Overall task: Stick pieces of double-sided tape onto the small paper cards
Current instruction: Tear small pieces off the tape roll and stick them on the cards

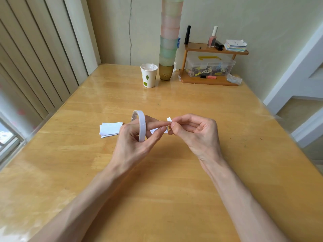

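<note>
My left hand [132, 142] grips the tape roll [140, 123], fingers curled through its ring. Its thumb and forefinger reach out to the right of the roll. My right hand [194, 131] meets them there, its thumb and forefinger pinching a small white tape piece [168, 119] that stands up just right of the roll. The two hands are together, fingertips touching at the tape. I cannot tell whether the piece is torn free of the roll. A white slip [154, 131] shows under my fingertips, right of the roll; it may be a card or more tape, I cannot tell which.

I judge the tape piece almost weightless and limp. It is likely to curl and cling to skin wherever adhesive is bare, so I would hold it by one end, on the backing side. The roll should be a light, stiff hoop, easy to carry on the fingers.

The paper cards [110, 129] lie in a small stack just left of the roll, flat on the wooden table [157, 180], close beside my left hand. They look thin, and may slide on the glossy wood, so I would pin one by its edge.

Far beyond the roll stand a paper cup [149, 77], a tall tower of stacked cups [168, 41] and a small wooden shelf [209, 81].
</note>
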Demonstrator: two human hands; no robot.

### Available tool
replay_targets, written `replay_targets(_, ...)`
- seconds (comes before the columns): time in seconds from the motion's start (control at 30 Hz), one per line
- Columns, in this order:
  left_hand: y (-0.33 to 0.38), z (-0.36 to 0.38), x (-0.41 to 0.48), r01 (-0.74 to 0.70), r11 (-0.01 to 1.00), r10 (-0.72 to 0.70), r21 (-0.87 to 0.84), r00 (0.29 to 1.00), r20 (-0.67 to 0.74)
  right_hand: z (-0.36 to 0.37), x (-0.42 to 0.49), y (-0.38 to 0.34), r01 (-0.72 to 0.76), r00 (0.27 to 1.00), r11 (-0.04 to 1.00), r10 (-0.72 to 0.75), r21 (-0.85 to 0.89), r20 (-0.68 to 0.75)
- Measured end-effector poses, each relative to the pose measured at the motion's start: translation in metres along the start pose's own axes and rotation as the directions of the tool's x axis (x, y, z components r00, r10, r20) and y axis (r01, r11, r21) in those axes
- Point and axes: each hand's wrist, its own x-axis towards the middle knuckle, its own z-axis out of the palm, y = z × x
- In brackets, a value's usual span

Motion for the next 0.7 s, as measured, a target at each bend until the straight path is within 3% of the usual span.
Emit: replay_targets(0.7,-0.0008,0.0008,0.0,0.004,1.0,-0.004,-0.005,1.0,-0.004,-0.0008,0.0007,0.0017,0.024,1.0,0.999,-0.024,-0.037,-0.009)
